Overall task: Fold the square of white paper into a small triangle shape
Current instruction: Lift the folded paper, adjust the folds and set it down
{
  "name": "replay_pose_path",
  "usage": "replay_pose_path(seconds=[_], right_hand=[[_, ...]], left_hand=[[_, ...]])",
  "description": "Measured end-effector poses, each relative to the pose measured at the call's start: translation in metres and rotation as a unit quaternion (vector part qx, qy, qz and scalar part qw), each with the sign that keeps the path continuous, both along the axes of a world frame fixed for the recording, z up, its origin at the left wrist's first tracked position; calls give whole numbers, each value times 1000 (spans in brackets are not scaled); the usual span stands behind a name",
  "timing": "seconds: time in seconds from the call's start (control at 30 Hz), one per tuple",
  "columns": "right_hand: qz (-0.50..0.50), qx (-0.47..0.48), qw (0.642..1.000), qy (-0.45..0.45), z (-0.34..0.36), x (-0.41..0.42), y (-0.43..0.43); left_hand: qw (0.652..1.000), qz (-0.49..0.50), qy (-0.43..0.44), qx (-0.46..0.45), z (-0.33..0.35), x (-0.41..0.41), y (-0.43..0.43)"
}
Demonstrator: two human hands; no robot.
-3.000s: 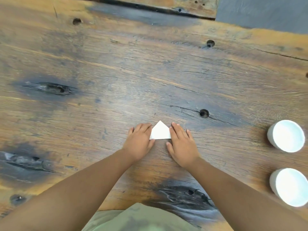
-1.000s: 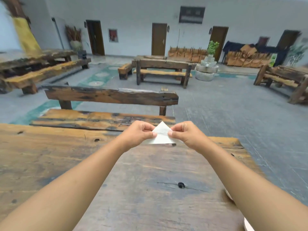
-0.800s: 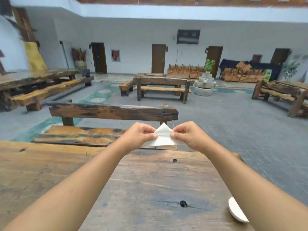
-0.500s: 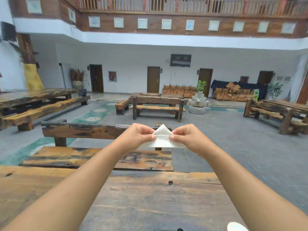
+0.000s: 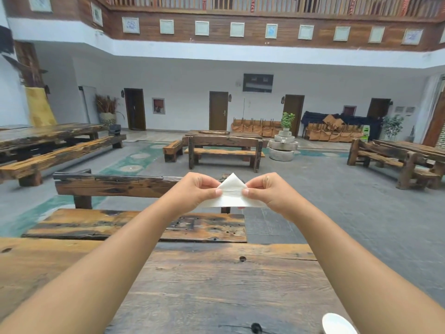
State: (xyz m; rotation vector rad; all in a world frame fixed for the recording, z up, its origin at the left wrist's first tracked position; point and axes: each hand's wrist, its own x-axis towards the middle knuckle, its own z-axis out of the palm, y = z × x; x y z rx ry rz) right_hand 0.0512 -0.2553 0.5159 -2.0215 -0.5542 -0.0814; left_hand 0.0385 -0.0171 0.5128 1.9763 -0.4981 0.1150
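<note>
White paper triangle [image 5: 231, 193] pinched by left hand [image 5: 196, 192] and right hand [image 5: 267, 192], held above wooden table [image 5: 216, 285], point upward

Paper triangle [image 5: 230, 194] held above the table's [image 5: 216, 285] far edge, left hand [image 5: 196, 191] at its left, right hand [image 5: 267, 191] at its right, bench [image 5: 134, 225] behind the table, bowl [image 5: 338, 324] on the table at near right
</note>
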Motion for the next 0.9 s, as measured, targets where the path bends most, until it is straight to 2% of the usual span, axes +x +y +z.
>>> replay_pose_path(seconds=[0.33, 0.77, 0.9], right_hand=[[-36, 19, 999, -5, 3, -9, -50], [-173, 29, 985, 3, -2, -54, -187], [-204, 27, 979, -1, -14, -65, -223]], left_hand=[[999, -48, 18, -3, -2, 11, -43], [989, -142, 39, -21, -10, 25, -199], [986, -162, 36, 1, -19, 30, -240]])
